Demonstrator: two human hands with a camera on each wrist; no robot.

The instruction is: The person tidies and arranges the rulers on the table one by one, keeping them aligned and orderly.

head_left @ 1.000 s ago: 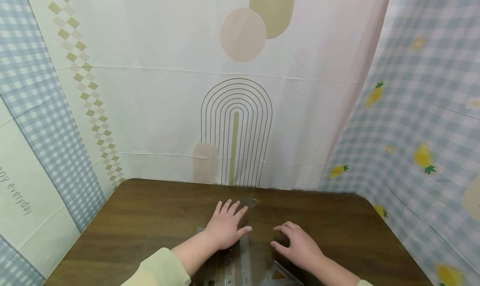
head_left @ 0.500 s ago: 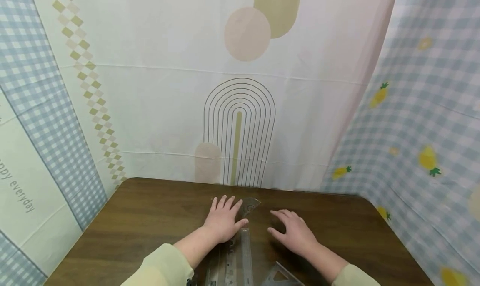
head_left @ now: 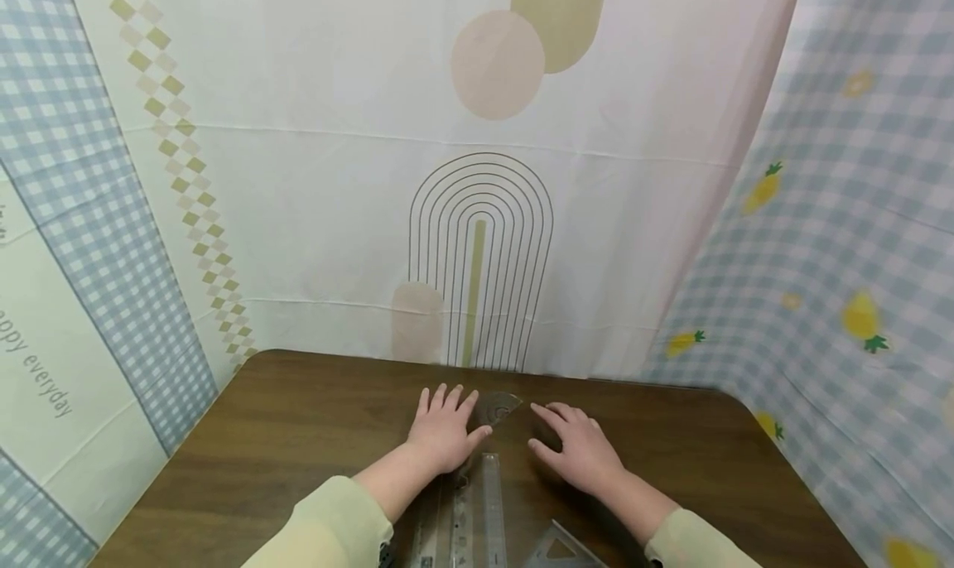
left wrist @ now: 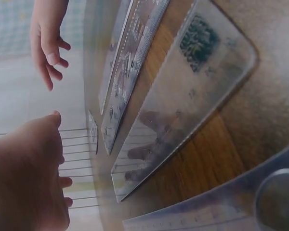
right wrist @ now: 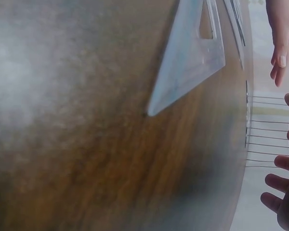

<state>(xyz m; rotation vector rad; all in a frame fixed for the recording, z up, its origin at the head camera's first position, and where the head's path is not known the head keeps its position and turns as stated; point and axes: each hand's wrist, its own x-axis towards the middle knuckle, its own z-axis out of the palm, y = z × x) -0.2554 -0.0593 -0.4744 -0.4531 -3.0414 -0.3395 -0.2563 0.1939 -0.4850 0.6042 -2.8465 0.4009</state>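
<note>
A clear protractor (head_left: 498, 407) lies flat near the table's far edge, partly covered by my left hand. That left hand (head_left: 441, 434) has its fingers spread, and its fingertips overlap the protractor's left side. To the right of the protractor, my right hand (head_left: 581, 450) hovers with relaxed fingers, thumb and index apart, gripping nothing. Closer to me lie several clear rulers side by side, among them a narrow one (head_left: 494, 502) and a middle one (head_left: 461, 528). In the left wrist view a wide clear ruler (left wrist: 183, 106) shows a dark printed patch. Below my right hand sits a clear set square (head_left: 583, 549).
The brown wooden table (head_left: 313, 411) has rounded far corners. Behind it hangs a white patterned cloth (head_left: 320, 220). Blue checked cloth (head_left: 805, 245) closes off the right side, and another checked cloth (head_left: 82, 137) the left.
My left hand has drawn slightly left and away, uncovering more of the protractor. My right hand has moved forward and left, closer to the protractor. The head view has turned slightly left.
</note>
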